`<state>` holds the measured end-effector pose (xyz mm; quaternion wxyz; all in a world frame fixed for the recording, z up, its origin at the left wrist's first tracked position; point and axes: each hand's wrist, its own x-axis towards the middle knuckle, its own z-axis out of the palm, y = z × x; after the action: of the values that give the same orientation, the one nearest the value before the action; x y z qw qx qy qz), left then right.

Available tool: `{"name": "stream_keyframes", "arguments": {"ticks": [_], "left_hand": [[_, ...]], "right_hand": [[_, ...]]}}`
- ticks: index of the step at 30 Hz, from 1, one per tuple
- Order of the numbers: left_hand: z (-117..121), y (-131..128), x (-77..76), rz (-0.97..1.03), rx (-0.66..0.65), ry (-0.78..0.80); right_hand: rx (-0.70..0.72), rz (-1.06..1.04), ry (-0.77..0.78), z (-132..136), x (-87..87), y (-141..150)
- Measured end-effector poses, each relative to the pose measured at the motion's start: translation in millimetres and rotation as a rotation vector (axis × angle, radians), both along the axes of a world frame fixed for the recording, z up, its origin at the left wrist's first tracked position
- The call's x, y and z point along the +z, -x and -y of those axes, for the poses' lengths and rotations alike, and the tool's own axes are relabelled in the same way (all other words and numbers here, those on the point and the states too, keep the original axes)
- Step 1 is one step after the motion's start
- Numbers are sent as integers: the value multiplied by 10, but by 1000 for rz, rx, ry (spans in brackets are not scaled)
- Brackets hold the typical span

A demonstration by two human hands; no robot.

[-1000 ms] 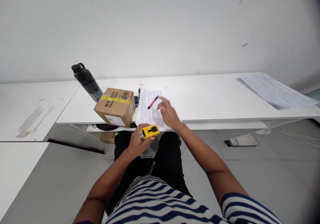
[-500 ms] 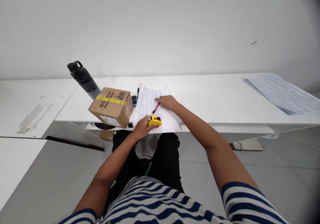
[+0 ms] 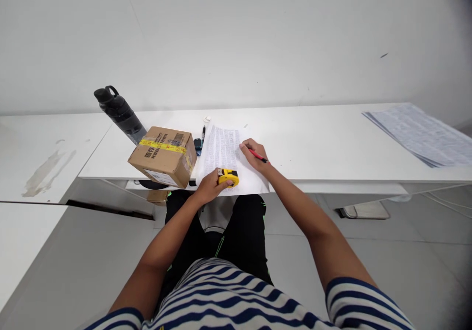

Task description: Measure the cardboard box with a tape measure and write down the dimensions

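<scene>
Head view: yellow, black-trimmed tape measure [image 3: 229,177]; red, black-ended pen [image 3: 258,156]

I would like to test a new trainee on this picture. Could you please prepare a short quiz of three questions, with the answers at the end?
1. Which hand holds the red pen?

2. True or false: in the picture, the bottle is to the right of the box.

3. Choose one. The left hand holds:
A. the box
B. the tape measure
C. the bottle

Key
1. The right hand.
2. False; the bottle is to the left of the box.
3. B.
</scene>
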<state>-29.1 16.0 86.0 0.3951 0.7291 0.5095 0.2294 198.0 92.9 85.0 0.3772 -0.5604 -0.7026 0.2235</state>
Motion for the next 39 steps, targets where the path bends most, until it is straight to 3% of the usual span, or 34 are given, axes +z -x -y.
{"name": "stream_keyframes", "arguments": {"ticks": [2,5,8,15,39], "left_hand": [[-5,-1,1,-12,-4,2],[-13,-6,-7,-5,-14,-10],[-17,-12,-22,20,-22,-14],[-20,-8,-54,16,-22,-16],[-34,-9,-76,15,-31,-40]], "right_hand": [[55,-235,97,84,-47,53],[8,-357,161,132,-89,92],[-81,-316,169,130,-92,94],[-62,-241,171,115,-108,120],[-82,-291,197,120,-138,123]]}}
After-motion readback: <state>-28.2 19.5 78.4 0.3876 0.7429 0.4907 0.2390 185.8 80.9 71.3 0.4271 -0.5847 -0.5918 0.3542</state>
